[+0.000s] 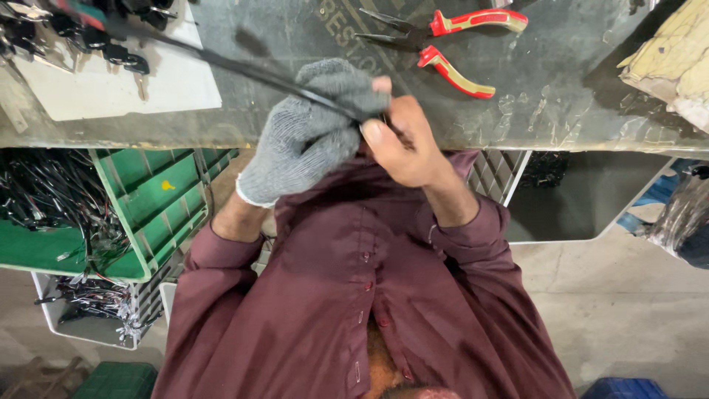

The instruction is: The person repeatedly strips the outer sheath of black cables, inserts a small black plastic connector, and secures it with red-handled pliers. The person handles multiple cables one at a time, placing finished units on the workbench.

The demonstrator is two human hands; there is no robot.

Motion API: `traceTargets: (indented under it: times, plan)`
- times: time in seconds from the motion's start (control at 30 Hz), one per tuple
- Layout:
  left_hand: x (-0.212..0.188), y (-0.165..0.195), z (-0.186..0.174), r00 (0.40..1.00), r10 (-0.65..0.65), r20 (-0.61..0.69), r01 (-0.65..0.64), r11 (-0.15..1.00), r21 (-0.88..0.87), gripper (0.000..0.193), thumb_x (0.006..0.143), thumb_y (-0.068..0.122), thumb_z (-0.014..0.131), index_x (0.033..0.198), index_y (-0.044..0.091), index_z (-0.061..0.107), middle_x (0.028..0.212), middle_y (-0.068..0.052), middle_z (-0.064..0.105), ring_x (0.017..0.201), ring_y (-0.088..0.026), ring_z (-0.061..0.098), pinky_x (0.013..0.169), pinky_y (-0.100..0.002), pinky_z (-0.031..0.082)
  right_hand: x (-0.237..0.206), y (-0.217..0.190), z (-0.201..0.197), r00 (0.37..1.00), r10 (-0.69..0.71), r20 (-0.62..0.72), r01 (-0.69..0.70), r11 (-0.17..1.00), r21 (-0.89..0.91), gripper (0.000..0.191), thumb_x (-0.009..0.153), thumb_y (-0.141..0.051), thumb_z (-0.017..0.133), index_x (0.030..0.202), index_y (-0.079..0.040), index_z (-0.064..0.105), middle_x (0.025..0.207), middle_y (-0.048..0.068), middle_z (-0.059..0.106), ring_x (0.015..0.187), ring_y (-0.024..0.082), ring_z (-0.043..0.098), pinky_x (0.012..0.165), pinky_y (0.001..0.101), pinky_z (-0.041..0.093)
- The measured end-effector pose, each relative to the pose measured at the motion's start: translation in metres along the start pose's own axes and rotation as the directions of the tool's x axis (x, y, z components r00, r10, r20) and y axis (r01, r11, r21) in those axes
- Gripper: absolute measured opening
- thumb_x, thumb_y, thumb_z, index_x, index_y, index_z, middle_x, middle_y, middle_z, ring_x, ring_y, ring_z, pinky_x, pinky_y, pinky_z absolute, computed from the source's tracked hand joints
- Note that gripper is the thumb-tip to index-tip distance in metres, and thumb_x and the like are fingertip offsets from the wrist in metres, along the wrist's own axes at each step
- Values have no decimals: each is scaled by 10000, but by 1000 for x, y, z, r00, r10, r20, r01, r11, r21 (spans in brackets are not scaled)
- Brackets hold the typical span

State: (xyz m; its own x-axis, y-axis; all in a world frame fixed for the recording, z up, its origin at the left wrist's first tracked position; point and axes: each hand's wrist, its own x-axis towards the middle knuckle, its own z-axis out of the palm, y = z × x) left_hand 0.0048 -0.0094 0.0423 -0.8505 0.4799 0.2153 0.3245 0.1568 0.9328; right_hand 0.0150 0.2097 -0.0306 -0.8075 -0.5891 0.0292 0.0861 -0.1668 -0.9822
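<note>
Head view, looking straight down over the chest to the worktop [561, 96] edge.

Black cable [221, 63]: long axis runs on a diagonal, from the upper left of the worktop down and right to the hands. Far end lies among a cluster of black connectors [88, 33] on a white board [111, 92]; near end is pinched where the two hands meet, just above the worktop edge, in front of the chest.

Left hand [310, 137], in a grey knit glove: closed round the cable, fingers curled over it, on the side where the long free run leaves. It is the hand nearer the cable's length.

Right hand [402, 144], bare: thumb and fingers closed tight on the cable's very end, touching the gloved hand. What sits at the tip is hidden by the fingers; cannot tell.

So the cable lies up and to the left of both hands, taut-looking, lifted slightly off the surface.

Nearby: red-and-yellow pliers [450, 44] lying open on the worktop beyond the right hand, apart from it. Green crate [159, 196] of wire bundles under the worktop, left side.
</note>
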Motion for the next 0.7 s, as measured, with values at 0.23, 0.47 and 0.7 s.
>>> traceTargets:
  times: [0.23, 0.47, 0.7]
  plan:
    - [-4, 13, -4, 995, -95, 20, 96, 933, -347, 260, 852, 149, 805, 1084, 39, 764, 1158, -70, 720, 1207, -272, 602, 1079, -375, 491, -43, 48, 5, 895, 355, 269, -445, 706, 550, 419, 1046, -182, 631, 1380, 14, 474, 921, 73, 612, 896, 161, 692, 814, 369, 621]
    - [-5, 1, 15, 872, -484, -71, 403, 792, -458, 255, 936, 114, 717, 1161, -2, 739, 1308, -110, 632, 1101, -223, 627, 837, -369, 556, -33, 74, 41, 873, 87, -479, 22, 976, 219, 563, 1077, -325, 604, 1493, -78, 317, 946, 25, 538, 779, 98, 528, 756, 272, 474]
    - [-11, -15, 16, 948, -172, -268, 90, 952, -292, 402, 1160, 93, 547, 1527, -4, 417, 1441, -89, 566, 1317, -180, 572, 1172, -325, 464, 11, -18, 14, 882, -417, -221, 102, 626, -773, 662, 975, -567, 629, 1388, -88, 436, 1316, 107, 504, 1262, 288, 506, 1112, 457, 403]
